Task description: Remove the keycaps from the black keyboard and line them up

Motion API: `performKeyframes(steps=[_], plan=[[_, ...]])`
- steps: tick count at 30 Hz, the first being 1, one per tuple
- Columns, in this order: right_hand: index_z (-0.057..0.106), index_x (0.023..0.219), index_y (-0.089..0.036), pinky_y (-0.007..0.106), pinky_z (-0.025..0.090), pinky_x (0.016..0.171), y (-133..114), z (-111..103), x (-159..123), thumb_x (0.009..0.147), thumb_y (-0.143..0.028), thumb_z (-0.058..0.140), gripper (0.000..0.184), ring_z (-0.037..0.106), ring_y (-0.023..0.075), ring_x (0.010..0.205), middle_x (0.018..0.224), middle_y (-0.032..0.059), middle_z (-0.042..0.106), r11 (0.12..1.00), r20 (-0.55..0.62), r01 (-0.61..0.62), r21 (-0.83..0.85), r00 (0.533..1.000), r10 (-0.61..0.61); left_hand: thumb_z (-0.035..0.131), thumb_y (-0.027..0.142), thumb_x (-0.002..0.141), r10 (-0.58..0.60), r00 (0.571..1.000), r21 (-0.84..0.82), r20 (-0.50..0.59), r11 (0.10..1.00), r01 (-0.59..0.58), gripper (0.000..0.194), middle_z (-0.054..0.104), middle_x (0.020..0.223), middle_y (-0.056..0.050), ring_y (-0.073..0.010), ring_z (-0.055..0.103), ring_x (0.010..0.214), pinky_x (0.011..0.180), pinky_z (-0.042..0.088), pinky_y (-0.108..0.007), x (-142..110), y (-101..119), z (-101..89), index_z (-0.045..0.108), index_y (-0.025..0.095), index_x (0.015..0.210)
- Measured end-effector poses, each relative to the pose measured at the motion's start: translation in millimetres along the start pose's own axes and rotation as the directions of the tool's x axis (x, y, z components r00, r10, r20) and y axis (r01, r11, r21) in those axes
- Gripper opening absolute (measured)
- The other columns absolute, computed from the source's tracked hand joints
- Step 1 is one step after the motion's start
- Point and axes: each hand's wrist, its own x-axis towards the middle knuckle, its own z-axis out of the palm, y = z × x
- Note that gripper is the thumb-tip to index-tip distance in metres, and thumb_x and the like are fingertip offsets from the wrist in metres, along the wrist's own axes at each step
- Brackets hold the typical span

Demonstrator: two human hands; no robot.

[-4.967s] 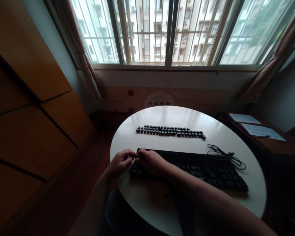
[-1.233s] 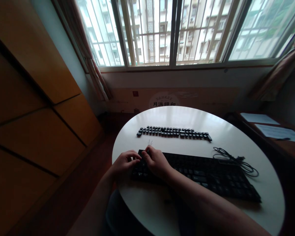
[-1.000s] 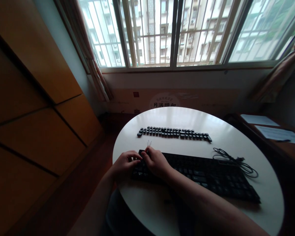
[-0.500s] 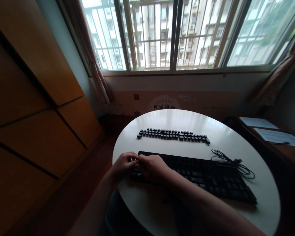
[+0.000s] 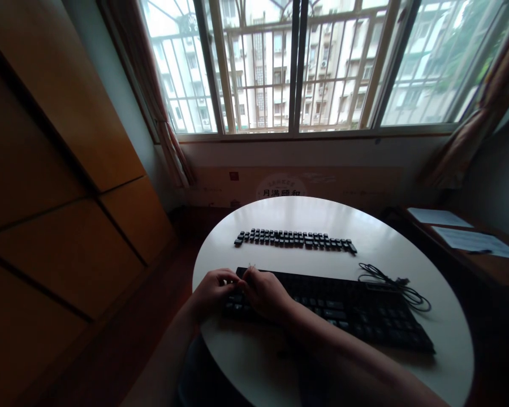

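Observation:
A black keyboard (image 5: 348,310) lies across the near half of the round white table (image 5: 305,215). My left hand (image 5: 212,291) curls round the keyboard's left end, fingers bent. My right hand (image 5: 266,294) is closed just right of it, over the left-most keys, pinching a thin wire keycap puller (image 5: 250,267) whose tips poke up above the fingers. The two hands almost touch. Behind the keyboard a long row of loose black keycaps (image 5: 292,238) lies on the table. What sits under my right hand is hidden.
The keyboard's black cable (image 5: 392,278) lies coiled at the right, behind the keyboard. A wooden cabinet (image 5: 68,186) fills the left. A low side desk with papers (image 5: 462,234) stands at the right. Barred windows and curtains are behind the table.
The wire puller stood clear above the keyboard's back edge a second ago; my right hand then dropped it onto the left keys, and now its tips show again. My left hand stayed put.

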Motion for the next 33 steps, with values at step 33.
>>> performKeyframes(steps=[33], plan=[[0.056, 0.097, -0.022, 0.024, 0.039, 0.062, 6, 6, 10, 0.099, -0.037, 0.05, 0.017, 0.063, 0.0176, 0.069, 0.079, 0.0025, 0.068, 0.995, -0.001, -0.066, 0.069, 0.998, 0.067, 0.069, 0.042, 0.079, -0.017, 0.999, -0.008, 0.047, 1.0, 0.018, 0.029, 0.074, 0.094, -0.007, -0.0237, 0.066, 0.09, 0.081, 0.051, -0.032, -1, 7, -2.7, 0.075, 0.017, 0.093]])
